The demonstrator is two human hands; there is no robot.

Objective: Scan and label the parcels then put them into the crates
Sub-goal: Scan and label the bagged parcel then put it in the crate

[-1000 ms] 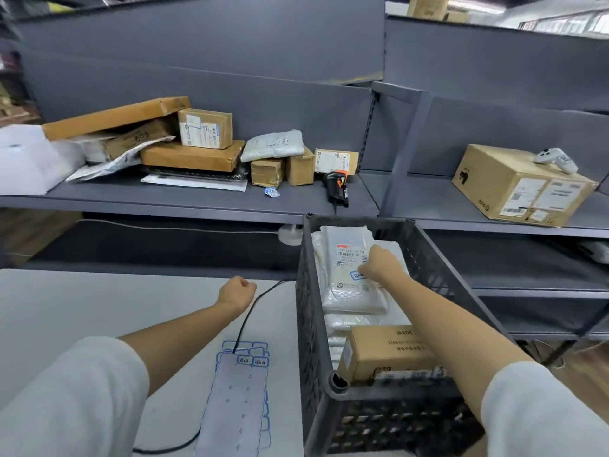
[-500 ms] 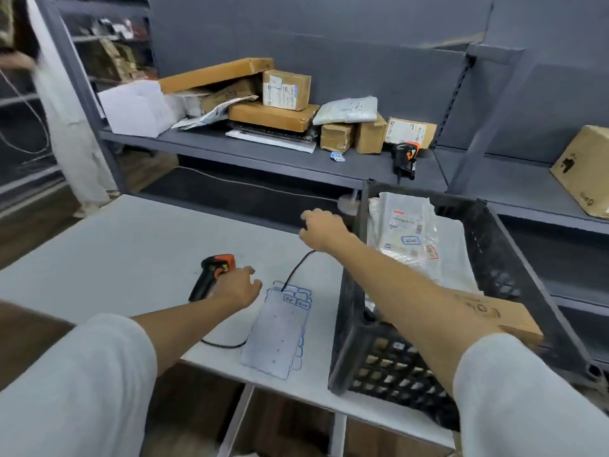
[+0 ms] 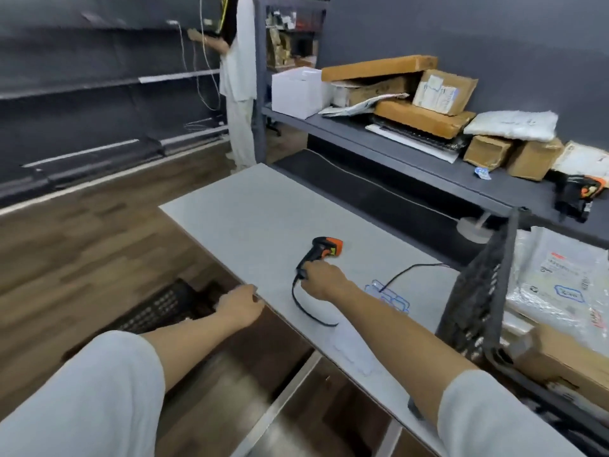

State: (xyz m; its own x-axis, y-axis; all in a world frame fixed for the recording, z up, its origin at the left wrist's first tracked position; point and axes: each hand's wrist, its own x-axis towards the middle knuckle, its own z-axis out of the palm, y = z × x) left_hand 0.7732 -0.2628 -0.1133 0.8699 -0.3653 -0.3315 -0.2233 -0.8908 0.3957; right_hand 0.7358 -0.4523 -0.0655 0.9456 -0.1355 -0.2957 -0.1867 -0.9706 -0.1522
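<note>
- Our right hand (image 3: 321,280) grips the scanner (image 3: 321,253) on the counter (image 3: 250,212).
- Our left hand (image 3: 239,310) rests open (counter edge).
- Risk, we judge: its cord (image 3: 304,308) could snag.

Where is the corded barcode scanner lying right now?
The scanner lies mid-frame on the white table, left of the black crate, with the right hand at its handle.

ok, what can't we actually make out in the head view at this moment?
- Right hand on the scanner: the hand hides its own fingers, grip unclear.
- Left hand at the table edge: motion blur, contact uncertain.
- Crate with parcels: cut off by the right frame edge.
- Parcel labels: too small and blurred to read.
- Dark crate on the floor: the left arm covers part of it; contents not visible.
</note>
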